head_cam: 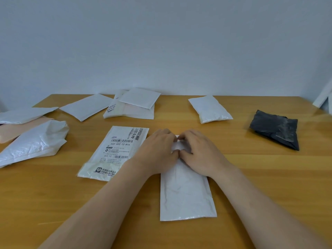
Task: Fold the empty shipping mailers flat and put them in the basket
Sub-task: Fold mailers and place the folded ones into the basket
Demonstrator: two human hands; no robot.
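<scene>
Wooden table (251,177) fills lower two thirds of frame, pale wall (161,42) above it.

Crumpled white poly mailer (34,142) at left edge, puffy, long axis running lower left to upper right; peach-coloured mailer (19,129) partly under it, another white mailer (23,115) lying over the peach one's far side.

Labelled white mailer (116,151) left of centre, flat, long axis near-to-far and tilted slightly right, shipping label with barcodes face up, flap end toward the viewer.

Plain white mailer (186,193) at centre, flat on table, long axis running near-to-far, one short end toward bottom of frame, far end under both hands.

Stack of white mailers (138,105) at upper centre, small padded one on top. Flat white mailer (86,106) just left of the stack, angled.

Black poly mailer (276,128) at right, folded into a wrinkled bundle. Folded white mailer (210,109) at upper centre-right, puffy.

Left hand (158,150) and right hand (199,151) side by side, palms down on far end of the plain white mailer, thumbs touching at the middle. Fingers curled and pressing on the mailer; cannot tell if they pinch an edge.

Basket not in view.
</scene>
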